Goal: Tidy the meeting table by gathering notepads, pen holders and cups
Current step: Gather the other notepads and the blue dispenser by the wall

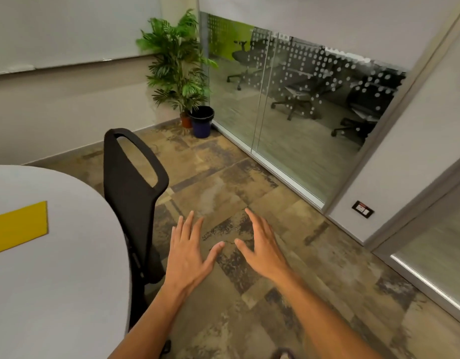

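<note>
The white rounded meeting table (68, 255) fills the lower left of the head view. A flat yellow notepad (17, 228) lies on it at the left edge, partly cut off by the frame. My left hand (188, 252) and my right hand (262, 246) are stretched out side by side over the carpet, right of the table, palms down with fingers spread. Neither hand holds anything. No cups or pen holders are in view.
A black office chair (131, 193) stands against the table's right edge, just left of my left hand. A potted plant (177, 66) and a dark bin (201, 120) sit in the far corner. A glass partition (288, 104) runs along the right.
</note>
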Available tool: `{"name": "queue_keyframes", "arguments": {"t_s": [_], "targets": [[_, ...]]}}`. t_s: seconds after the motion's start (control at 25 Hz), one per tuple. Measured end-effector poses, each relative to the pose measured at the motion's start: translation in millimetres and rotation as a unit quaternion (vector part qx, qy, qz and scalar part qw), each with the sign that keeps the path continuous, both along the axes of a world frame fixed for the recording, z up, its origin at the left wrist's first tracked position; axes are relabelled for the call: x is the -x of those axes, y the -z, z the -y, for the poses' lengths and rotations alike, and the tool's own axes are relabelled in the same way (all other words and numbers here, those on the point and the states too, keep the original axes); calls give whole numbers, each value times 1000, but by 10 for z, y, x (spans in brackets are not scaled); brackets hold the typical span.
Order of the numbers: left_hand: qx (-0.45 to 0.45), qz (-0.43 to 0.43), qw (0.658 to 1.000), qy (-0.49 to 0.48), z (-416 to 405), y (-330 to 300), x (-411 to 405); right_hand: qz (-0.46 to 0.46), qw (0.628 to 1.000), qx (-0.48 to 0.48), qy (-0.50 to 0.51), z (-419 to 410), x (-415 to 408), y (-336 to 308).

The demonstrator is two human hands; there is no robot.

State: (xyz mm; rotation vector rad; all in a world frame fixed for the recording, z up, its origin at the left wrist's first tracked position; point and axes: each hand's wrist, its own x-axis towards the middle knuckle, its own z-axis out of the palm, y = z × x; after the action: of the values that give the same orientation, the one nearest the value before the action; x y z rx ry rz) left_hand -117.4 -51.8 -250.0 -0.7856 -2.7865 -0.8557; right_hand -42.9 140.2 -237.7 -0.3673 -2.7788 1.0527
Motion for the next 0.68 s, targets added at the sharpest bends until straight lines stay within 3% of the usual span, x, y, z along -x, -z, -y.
{"name": "queue_keyframes", "arguments": {"t_s": [0.4,0.68], "targets": [[-19,22,986,-165,-1652,-130,1086,-30,983,-19,-179,-1746,1850,-131],[-18,19,961,-276,-1970,-133,2036,-37,959,5,-279,-2028,3248,-96]]}}
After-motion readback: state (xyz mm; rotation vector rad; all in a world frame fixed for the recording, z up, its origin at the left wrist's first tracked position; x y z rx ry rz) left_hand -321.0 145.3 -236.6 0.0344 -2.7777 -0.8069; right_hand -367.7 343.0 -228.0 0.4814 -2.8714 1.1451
